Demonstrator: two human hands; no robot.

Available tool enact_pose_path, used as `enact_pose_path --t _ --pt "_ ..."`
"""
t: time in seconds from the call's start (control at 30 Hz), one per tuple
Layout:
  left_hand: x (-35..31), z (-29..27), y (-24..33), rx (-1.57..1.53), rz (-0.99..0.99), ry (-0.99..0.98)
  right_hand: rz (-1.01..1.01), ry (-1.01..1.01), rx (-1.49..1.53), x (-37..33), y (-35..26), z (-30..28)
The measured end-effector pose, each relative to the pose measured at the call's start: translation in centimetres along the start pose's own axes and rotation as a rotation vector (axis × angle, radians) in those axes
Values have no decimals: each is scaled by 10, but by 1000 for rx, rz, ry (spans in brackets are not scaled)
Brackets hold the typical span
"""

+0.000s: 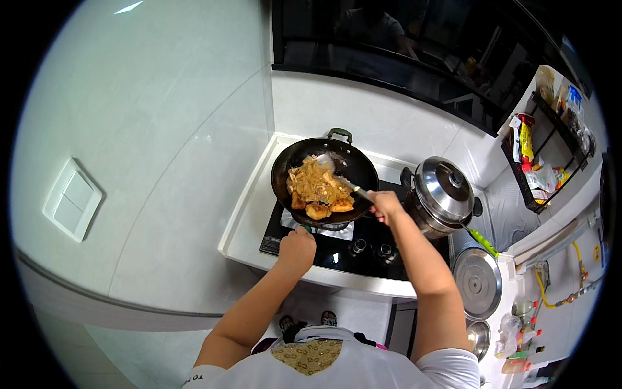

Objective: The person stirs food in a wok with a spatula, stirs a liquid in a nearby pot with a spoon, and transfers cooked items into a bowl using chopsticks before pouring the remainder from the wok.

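Note:
A dark wok stands on the black gas hob, its far loop handle pointing away from me. In it lie light brown shredded noodle-like food and several golden fried pieces along the near side. My left hand is closed at the wok's near edge on its near handle, most of which the fingers hide. My right hand grips a spatula by its handle. The spatula's metal blade reaches into the wok beside the food.
Right of the wok stands a lidded steel pot, with a green-handled utensil next to it. A round metal lid, a steel bowl and several bottles line the right counter. A black rack hangs above. Hob knobs face me.

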State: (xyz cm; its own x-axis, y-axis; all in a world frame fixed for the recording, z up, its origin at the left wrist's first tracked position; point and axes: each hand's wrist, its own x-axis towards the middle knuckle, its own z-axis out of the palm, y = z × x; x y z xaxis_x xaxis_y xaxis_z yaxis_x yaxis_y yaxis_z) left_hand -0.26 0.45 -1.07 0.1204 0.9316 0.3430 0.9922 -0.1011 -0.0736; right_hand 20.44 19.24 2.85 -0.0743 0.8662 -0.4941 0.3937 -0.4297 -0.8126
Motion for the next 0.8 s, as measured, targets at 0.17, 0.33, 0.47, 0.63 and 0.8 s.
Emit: enact_pose_path --t 0.17,0.33,0.47,0.63,0.8 --pt "-1 -3 -5 -124 -23 -73 367 -404 437 2 6 16" --pt "-1 -4 -5 -130 -46 -91 144 -266 380 -30 5 -4" --pt "1 -5 -5 -123 -41 -101 -227 -11 172 -46 10 -23" --pt "3 0 -2 -98 -32 -112 -1035 546 -604 -55 30 -17" --pt "0 0 -5 -69 5 2 -1112 576 -1033 -91 31 -11"
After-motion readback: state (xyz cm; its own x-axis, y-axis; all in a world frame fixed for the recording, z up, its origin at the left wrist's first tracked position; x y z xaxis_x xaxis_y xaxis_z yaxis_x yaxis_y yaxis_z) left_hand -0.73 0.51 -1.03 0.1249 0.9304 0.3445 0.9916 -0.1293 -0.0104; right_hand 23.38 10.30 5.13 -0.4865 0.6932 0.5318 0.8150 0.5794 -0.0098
